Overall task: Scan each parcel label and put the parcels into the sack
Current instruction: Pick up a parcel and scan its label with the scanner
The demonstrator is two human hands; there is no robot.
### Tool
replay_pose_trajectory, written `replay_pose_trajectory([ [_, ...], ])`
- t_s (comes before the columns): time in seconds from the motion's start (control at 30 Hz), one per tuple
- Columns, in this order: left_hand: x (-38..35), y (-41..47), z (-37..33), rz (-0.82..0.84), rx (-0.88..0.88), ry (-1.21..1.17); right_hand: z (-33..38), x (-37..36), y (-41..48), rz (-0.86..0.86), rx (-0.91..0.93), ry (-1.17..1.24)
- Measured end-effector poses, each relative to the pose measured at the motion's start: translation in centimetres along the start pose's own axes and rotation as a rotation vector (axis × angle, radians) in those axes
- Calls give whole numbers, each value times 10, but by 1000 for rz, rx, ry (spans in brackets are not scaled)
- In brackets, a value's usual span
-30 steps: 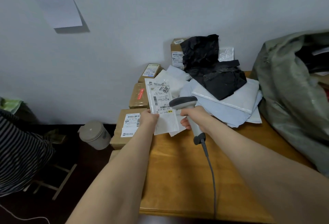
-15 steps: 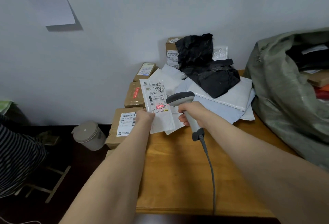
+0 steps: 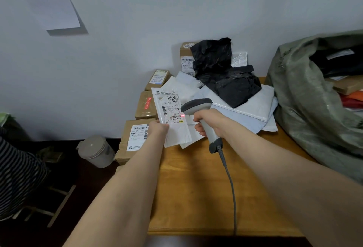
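Saw glossy plastic on the mailer [image 3: 176, 133], matt grey plastic on the scanner [image 3: 196, 106], smooth wood on the table [image 3: 196, 187].

I see left hand [image 3: 157, 129] pinching white parcel [image 3: 176, 136]; right hand [image 3: 211, 122] grips scanner [image 3: 196, 105], red dot on label [image 3: 172, 110]. Green sack [image 3: 306, 113] at 3 o'clock of table [image 3: 196, 187].

Sack [image 3: 306, 121] partly beyond right edge

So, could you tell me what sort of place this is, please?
Likely a parcel-sorting room: labelled cardboard boxes stacked by the wall, a scanner in the right hand aimed at a white parcel in the left hand, and a big green sack holding parcels.
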State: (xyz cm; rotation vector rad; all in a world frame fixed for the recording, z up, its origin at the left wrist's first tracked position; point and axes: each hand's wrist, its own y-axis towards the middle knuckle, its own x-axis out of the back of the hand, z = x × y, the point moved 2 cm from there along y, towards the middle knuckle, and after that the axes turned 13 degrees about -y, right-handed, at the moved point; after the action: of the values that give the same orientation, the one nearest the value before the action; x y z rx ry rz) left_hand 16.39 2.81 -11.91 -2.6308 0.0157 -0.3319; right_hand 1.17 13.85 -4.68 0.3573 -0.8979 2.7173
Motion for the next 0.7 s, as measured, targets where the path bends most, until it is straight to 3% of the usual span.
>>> replay_pose_trajectory([
  [0.7, 6, 1, -3, -7, -8, -4, 5, -4, -6, 3, 16, 0],
])
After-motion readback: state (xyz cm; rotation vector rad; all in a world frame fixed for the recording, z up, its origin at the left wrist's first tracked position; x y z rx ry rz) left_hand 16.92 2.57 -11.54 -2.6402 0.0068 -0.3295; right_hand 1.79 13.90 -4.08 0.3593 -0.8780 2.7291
